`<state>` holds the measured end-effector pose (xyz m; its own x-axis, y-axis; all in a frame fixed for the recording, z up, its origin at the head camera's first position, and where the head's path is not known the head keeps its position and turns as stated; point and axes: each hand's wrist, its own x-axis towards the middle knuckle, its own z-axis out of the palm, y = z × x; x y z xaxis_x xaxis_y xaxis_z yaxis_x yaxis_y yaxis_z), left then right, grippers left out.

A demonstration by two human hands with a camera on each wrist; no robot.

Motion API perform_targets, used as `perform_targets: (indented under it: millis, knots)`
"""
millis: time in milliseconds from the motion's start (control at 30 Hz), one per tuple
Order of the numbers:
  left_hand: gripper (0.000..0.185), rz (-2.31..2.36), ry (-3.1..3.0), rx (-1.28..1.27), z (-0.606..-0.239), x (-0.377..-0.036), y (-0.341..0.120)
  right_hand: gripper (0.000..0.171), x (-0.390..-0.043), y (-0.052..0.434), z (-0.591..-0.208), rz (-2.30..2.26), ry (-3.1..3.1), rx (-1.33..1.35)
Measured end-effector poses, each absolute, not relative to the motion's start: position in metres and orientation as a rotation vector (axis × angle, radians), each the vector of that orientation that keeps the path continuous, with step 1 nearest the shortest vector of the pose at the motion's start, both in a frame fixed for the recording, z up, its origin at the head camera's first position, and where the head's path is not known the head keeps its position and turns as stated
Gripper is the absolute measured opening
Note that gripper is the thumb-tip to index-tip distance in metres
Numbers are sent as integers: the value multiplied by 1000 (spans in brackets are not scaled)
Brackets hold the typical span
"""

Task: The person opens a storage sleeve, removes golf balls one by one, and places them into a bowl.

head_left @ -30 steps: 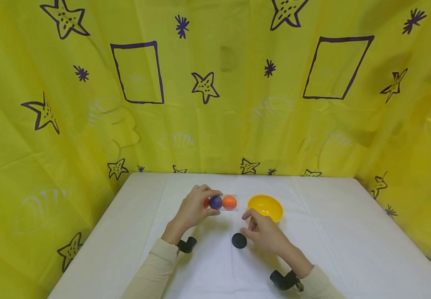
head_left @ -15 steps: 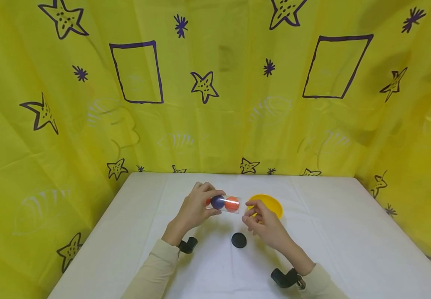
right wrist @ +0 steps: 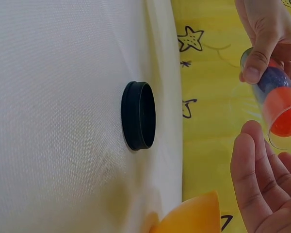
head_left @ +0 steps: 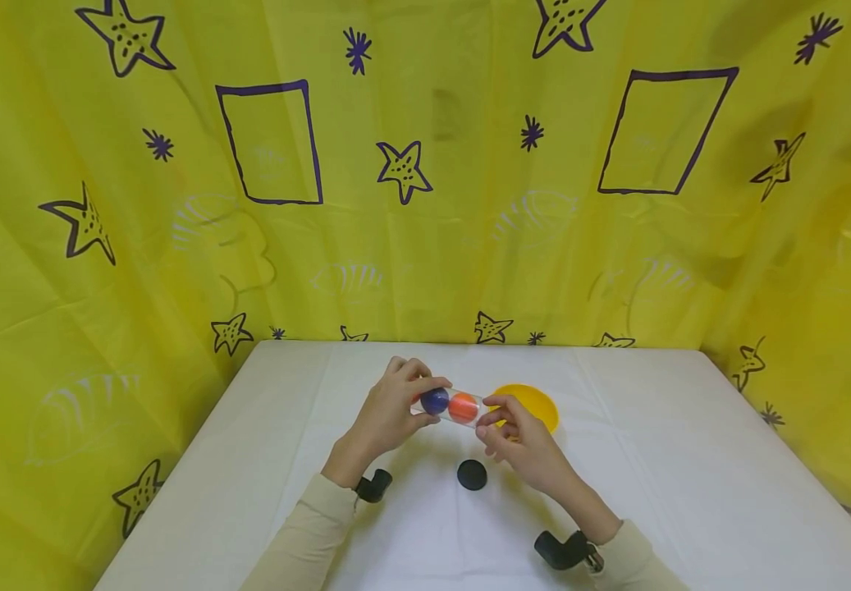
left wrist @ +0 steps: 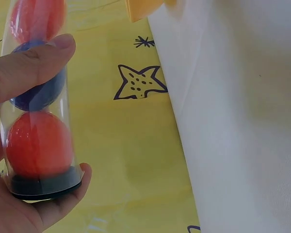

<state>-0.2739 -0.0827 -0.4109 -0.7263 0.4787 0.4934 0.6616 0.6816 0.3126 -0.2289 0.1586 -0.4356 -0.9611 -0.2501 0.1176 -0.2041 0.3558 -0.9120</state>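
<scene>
Here the left hand (head_left: pixel 388 414) grips a clear tube (head_left: pixel 446 405) sideways above the table (head_left: pixel 661 460), thumb and fingers curled round its closed end. In the left wrist view a thumb (left wrist: pixel 31 65) lies across the tube wall and a lower finger (left wrist: pixel 63 194) props the black base cap (left wrist: pixel 41 187), so the hold looks set to keep the tube steady and level. Inside sit three balls in a row: a red ball (left wrist: pixel 38 145) against the base, a blue ball (head_left: pixel 434 400) under the thumb, and an orange ball (head_left: pixel 462 407) nearest the open mouth.

The right hand (head_left: pixel 517 439) is at that mouth, fingers (right wrist: pixel 254 179) loosely cupped just beside the rim; fingertips look close to the orange ball, but I cannot tell whether they pinch it or only touch the tube edge. The cupping probably serves to catch or stop the ball at the opening.

A black lid (head_left: pixel 472 475) lies flat on the table below and between the two hands, near the right palm, apart from the tube. A yellow bowl (head_left: pixel 536 400) sits just behind the right fingers, partly hidden by them. Yellow cloth with stars (head_left: pixel 403 171) hangs behind. Black wrist mounts (head_left: pixel 561 550) show on both cream sleeves.
</scene>
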Motion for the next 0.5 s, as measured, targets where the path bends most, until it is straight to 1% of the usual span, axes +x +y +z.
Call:
perform_targets:
  millis: [500]
  knots:
    - [46, -567, -2468, -889, -411, -273, -78, 50, -229, 158, -436, -1721, 2537, -400]
